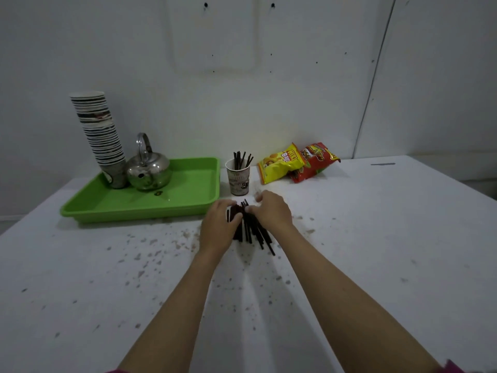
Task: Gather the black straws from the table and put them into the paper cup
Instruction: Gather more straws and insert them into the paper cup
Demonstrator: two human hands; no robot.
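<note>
Between both hands (243, 215), thin black straws (254, 232) lie bunched, ends uneven.

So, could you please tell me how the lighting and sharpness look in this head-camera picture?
Head view: dim, flat light; soft shadows under both forearms on the table; bright reflections on the kettle; wide-angle bending of the wall seam at right; the black straws between the hands look slightly soft.

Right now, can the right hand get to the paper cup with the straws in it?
Probably yes. The right hand is just in front of the paper cup, with only bare table between, though it is busy gathering the black straws.
</note>
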